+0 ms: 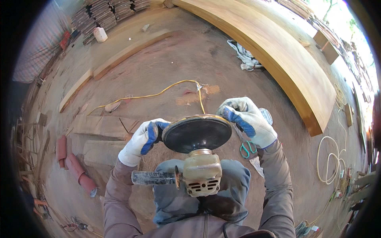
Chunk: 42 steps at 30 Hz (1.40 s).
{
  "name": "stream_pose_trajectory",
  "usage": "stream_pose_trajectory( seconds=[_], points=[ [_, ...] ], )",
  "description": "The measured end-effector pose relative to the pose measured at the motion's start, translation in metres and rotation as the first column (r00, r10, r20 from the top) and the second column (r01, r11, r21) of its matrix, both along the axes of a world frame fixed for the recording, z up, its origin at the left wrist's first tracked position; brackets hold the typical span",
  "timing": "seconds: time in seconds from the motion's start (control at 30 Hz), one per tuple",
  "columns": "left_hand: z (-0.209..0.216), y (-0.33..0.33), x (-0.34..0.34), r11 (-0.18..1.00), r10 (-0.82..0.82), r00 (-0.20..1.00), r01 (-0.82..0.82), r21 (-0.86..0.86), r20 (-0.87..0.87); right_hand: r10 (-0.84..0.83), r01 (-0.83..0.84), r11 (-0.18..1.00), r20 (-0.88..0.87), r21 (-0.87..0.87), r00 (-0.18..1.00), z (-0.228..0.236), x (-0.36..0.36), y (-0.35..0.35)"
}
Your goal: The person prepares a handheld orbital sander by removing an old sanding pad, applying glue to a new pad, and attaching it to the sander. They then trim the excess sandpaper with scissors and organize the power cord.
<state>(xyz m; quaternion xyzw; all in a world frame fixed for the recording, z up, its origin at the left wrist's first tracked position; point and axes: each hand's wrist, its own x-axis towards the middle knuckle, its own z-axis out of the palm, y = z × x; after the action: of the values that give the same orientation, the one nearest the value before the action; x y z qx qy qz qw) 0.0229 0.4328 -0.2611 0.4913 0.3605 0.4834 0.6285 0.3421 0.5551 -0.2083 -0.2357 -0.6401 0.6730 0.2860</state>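
Note:
An angle grinder or disc sander point(203, 170) rests at my lap, its round black backing pad point(197, 134) tilted up and away from me. A dark side handle point(154, 177) sticks out to its left. In a white and blue work glove, my left hand point(145, 138) pinches the pad's left rim with closed fingers. My right hand point(248, 121), gloved the same way, grips the rim at the upper right between thumb and fingers. The pad's far face is hidden from me. Green-handled scissors point(247, 149) lie on the ground beside my right wrist.
A long thick wooden slab point(278, 51) spans the upper right. A yellow cord point(158, 94) runs over the ground beyond the pad. Red abrasive rolls point(80, 174) lie at left, near flat boards point(104, 152). A pale hose point(327, 158) coils at right; a white cloth point(245, 57) lies by the slab.

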Motion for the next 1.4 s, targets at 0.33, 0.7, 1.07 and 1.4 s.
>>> stream_pose_trajectory(
  seconds=[0.33,0.7,1.07,1.4],
  points=[
    [-0.016,0.008,-0.002,0.999,0.039,0.998,-0.041,-0.02,-0.056,0.024,-0.066,0.969,-0.174,-0.239,0.984,-0.061,0.029,-0.01],
    [-0.003,-0.035,-0.014,0.943,-0.073,0.987,0.02,-0.333,-0.145,-0.083,0.032,0.981,-0.262,-0.191,0.961,-0.077,0.005,-0.006],
    [0.121,-0.057,0.048,0.914,-0.071,0.025,0.403,-0.055,-0.997,-0.092,0.059,0.989,-0.26,-0.133,0.961,-0.081,-0.009,0.003],
    [0.061,-0.045,0.028,0.971,0.131,0.184,0.176,0.164,-0.974,-0.517,0.41,0.79,-0.137,-0.456,0.845,-0.078,-0.029,-0.097]
  ],
)
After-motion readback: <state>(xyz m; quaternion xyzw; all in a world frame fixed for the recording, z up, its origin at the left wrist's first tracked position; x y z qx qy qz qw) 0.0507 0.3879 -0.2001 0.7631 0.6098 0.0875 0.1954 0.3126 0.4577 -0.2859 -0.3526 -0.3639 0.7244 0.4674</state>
